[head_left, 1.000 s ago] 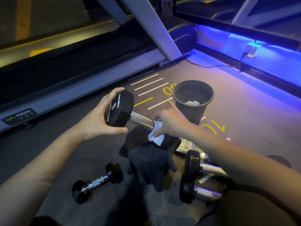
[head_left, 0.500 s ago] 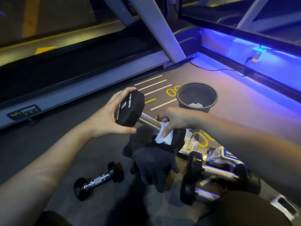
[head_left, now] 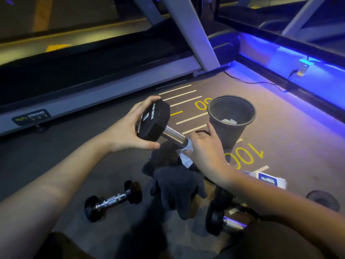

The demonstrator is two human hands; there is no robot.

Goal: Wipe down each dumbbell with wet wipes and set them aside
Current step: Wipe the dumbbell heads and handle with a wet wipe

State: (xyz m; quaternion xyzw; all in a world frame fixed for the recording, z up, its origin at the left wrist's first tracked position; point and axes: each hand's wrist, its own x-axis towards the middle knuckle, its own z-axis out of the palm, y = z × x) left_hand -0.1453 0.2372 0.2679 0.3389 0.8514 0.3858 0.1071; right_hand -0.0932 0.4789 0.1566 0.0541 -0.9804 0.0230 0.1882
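The right hand (head_left: 203,150) now sits lower on the chrome handle, its index finger lifted straight. The white wipe (head_left: 185,156) shows less beneath it. The dumbbell (head_left: 155,123) head is turned slightly in the left hand (head_left: 128,128).

A dumbbell (head_left: 158,126) is held off the floor between two hands: the left hand (head_left: 128,129) on its left end, the right hand (head_left: 205,148) on the bar with a wipe (head_left: 184,156). Behind the right hand stands a bin (head_left: 231,118) with wipes (head_left: 228,121) in it. Under the held dumbbell lie gloves (head_left: 177,187); left of them a small dumbbell (head_left: 112,200), right of them another dumbbell (head_left: 224,219). A wipes pack (head_left: 268,181) lies to the right. A treadmill (head_left: 93,86) runs along behind.
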